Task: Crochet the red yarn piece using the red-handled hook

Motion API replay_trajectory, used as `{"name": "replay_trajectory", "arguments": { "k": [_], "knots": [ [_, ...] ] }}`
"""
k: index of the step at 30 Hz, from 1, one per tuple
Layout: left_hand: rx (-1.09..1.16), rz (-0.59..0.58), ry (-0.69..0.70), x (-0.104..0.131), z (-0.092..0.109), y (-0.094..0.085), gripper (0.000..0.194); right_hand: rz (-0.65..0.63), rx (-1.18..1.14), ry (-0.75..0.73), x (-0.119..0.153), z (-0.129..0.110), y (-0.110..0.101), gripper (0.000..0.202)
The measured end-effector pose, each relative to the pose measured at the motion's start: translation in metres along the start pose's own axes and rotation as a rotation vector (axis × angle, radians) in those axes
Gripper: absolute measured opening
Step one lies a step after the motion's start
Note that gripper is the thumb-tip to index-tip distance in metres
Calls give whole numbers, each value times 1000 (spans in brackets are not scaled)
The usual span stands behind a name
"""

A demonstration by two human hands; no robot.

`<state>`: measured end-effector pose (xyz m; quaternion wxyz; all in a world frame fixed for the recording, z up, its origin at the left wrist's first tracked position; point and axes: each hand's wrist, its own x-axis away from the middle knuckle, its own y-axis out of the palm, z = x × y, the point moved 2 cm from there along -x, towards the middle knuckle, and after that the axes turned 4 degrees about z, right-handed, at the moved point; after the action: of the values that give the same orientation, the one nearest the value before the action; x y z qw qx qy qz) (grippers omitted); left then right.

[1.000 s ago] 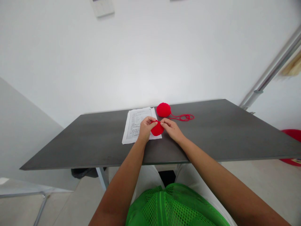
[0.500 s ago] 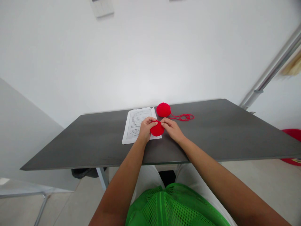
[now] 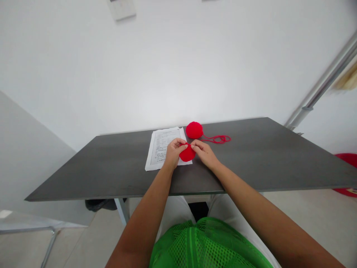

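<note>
— Why hold the red yarn disc point(image 3: 187, 154) like that?
— Left hand point(image 3: 172, 153) and right hand point(image 3: 203, 152) pinch its upper edge over the printed sheet point(image 3: 156, 154), probably for tension, yarn ball point(image 3: 194, 130) just beyond

Big white wall point(image 3: 178, 74) at 12 o'clock, brightest around the middle, with a small pale panel point(image 3: 122, 9) up at 11. Dark grey table point(image 3: 264, 160) sits right along it tbh. Metal pole point(image 3: 325, 87) slanting at 2, pale floor point(image 3: 306, 212) at 4, bent metal tubing point(image 3: 51, 238) at 8.
</note>
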<state>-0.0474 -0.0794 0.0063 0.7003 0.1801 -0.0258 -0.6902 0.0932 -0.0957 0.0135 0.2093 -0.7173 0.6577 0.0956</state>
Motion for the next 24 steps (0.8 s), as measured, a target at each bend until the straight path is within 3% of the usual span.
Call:
{"name": "replay_trajectory", "arguments": {
  "k": [24],
  "knots": [
    [-36,-31,32,0,-1,-1,17,-10,1,33,-1,3,1,16]
  ]
}}
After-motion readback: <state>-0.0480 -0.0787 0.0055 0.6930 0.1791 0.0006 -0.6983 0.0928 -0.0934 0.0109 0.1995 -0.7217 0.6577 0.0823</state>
